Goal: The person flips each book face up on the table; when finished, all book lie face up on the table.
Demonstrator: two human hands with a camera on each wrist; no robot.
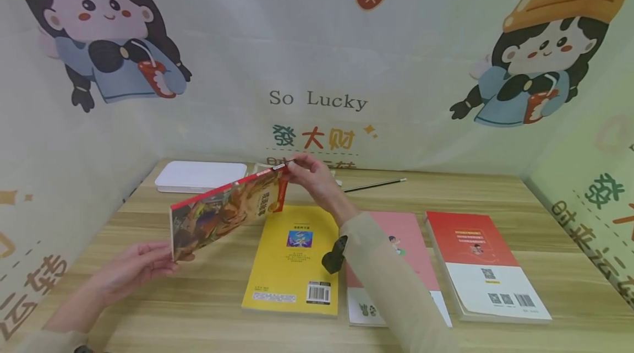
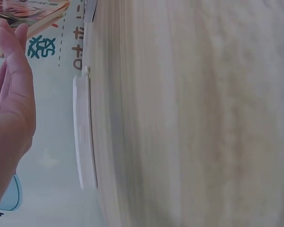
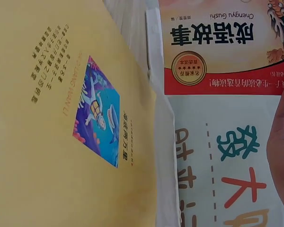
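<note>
A storybook [image 1: 233, 210] with a red spine and a painted cover is held tilted above the table between two hands. The left hand [image 1: 136, 270] grips its lower left corner, with fingertips showing on either side. At the opposite upper corner, the right hand [image 1: 314, 179] pinches the red spine end. In the right wrist view, part of the cover [image 3: 217, 42] shows Chinese title characters, and the right hand [image 3: 281, 142] is only partly visible at the edge. The left wrist view catches the left hand [image 2: 14, 94] touching the book [image 2: 38, 12].
Under the right forearm lie a yellow book [image 1: 282, 265] and a pink-and-white book [image 1: 396, 226], partly covered. Farther right is a red-and-white book [image 1: 487, 265]. A white flat case [image 1: 198, 174] and a dark thin stick [image 1: 376, 185] lie near the back curtain [image 1: 421, 138].
</note>
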